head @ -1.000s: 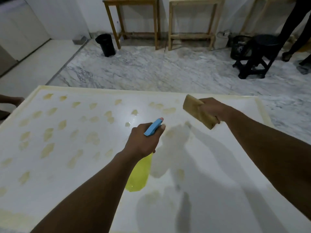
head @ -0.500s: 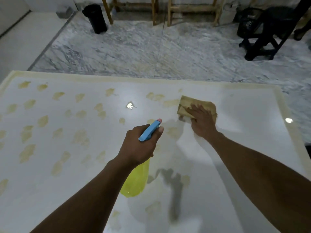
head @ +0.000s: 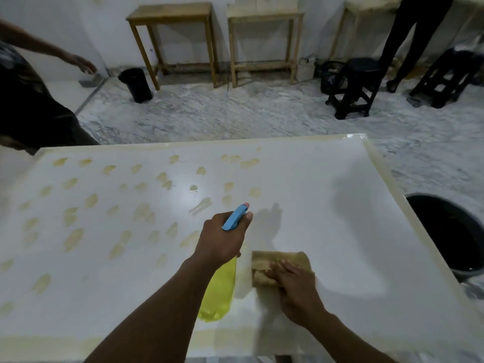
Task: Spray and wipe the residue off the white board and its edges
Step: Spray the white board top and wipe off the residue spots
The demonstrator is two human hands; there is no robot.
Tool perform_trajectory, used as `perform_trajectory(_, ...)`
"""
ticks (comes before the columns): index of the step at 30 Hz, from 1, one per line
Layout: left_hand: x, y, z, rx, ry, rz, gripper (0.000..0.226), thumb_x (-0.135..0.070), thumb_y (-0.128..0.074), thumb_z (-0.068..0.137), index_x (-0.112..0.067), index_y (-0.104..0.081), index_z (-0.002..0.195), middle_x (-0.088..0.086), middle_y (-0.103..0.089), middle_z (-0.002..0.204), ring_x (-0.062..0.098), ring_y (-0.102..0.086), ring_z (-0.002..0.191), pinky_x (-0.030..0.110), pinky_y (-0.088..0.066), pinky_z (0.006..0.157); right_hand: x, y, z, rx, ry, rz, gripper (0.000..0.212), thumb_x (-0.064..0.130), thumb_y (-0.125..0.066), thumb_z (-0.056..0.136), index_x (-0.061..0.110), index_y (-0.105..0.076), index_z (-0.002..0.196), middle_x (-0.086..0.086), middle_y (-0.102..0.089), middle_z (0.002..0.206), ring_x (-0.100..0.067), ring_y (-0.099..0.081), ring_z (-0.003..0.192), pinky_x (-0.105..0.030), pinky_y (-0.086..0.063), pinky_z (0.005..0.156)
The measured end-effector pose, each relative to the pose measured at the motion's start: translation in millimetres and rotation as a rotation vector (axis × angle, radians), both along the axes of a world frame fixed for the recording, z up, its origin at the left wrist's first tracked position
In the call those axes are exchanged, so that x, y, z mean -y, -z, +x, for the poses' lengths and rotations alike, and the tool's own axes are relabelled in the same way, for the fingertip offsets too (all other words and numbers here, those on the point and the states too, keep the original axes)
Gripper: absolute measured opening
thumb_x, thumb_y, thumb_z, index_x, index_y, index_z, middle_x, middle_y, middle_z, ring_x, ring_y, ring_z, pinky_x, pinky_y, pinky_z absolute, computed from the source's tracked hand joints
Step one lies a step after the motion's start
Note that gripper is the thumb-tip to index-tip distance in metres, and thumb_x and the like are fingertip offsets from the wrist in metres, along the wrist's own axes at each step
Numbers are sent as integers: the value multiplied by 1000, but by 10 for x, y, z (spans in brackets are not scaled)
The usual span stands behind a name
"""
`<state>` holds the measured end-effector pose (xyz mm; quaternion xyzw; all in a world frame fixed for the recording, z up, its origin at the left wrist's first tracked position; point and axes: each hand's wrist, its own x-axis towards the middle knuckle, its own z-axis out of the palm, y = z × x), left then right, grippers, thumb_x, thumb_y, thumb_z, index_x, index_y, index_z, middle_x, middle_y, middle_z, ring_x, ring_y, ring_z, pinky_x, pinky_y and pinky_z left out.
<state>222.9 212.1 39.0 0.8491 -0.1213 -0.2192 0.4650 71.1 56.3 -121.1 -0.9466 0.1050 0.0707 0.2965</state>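
The white board [head: 340, 195] lies flat in front of me, with yellowish tape-like edges. Several tan residue patches [head: 73, 239] cover its left half; the right half looks clean. My left hand [head: 222, 239] grips a yellow spray bottle [head: 218, 294] with a blue nozzle [head: 235, 216] pointing away over the board's middle. Just right of the bottle, my right hand [head: 293, 286] presses a brown cloth [head: 277, 263] flat on the board near the front edge.
A black bin [head: 450, 231] stands on the floor by the board's right edge. Another person [head: 28, 111] stands at the far left corner. Wooden tables [head: 178, 40], a small black bin [head: 136, 85] and black stools [head: 356, 87] line the back wall on marble floor.
My right hand has dragged the cloth from the board's middle back toward the front edge, beside the bottle. The left hand kept hold of the spray bottle. The view tilted up.
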Motion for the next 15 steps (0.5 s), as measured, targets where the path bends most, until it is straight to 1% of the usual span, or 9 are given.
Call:
perform_trajectory(3,21,-102,-1,32,25,-2,36,-52,-59,104,-36,-70,134,17,-76,94,22,-74,60,18,-60,58,143,-559,71,-104,61,331,39,11,-48,94,37,-70,113,17,-67,118,5,-58,109,-21,-45,100)
perform_trajectory(4,49,-138,34,47,30,3,37,-52,-59,104,-34,-71,134,17,-76,94,22,-74,62,15,-58,56,292,-735,169,-181,127,469,31,13,-54,90,33,-73,103,15,-72,106,2,-65,97,-23,-52,91)
perform_trajectory(5,93,-173,91,57,32,4,37,-51,-59,104,-31,-72,133,16,-76,94,20,-73,61,12,-55,54,501,-892,302,-269,191,573,23,16,-61,84,28,-75,99,7,-75,100,-6,-69,92,-27,-55,83)
perform_trajectory(6,150,-206,163,62,31,4,38,-51,-59,103,-29,-72,131,16,-77,94,18,-72,58,12,-54,53,736,-1024,457,-343,241,640,26,18,-67,75,22,-75,100,-1,-76,101,-17,-72,94,-32,-55,80)
perform_trajectory(7,207,-233,242,63,30,3,38,-52,-59,103,-28,-73,130,16,-77,94,16,-72,56,13,-55,53,984,-1119,619,-380,275,679,34,19,-70,70,16,-74,103,-9,-75,104,-26,-71,98,-37,-55,81)
perform_trajectory(9,366,-274,426,66,34,-3,36,-52,-59,103,-32,-72,131,15,-77,96,12,-70,49,13,-54,52,1502,-1298,1006,-359,345,747,37,13,-70,71,4,-70,107,-18,-73,105,-35,-70,95,-45,-54,83)
perform_trajectory(11,549,-284,631,73,21,-20,35,-51,-59,104,-36,-70,133,16,-77,97,10,-68,45,10,-50,49,1985,-1442,1460,-271,416,732,39,9,-66,68,0,-66,106,-21,-66,97,-33,-66,82,-42,-52,75)
perform_trajectory(12,651,-270,746,74,14,-18,35,-51,-59,104,-36,-70,133,17,-77,96,11,-68,45,9,-49,49,2218,-1501,1723,-224,441,639,41,12,-63,67,2,-65,106,-19,-64,94,-30,-63,79,-39,-49,71)
perform_trajectory(15,928,-223,1006,64,4,4,35,-52,-59,103,-38,-70,134,17,-77,95,10,-69,48,8,-49,50,2794,-1528,2454,-84,458,280,21,18,-53,79,12,-62,97,-14,-60,91,-26,-55,77,-33,-40,66)
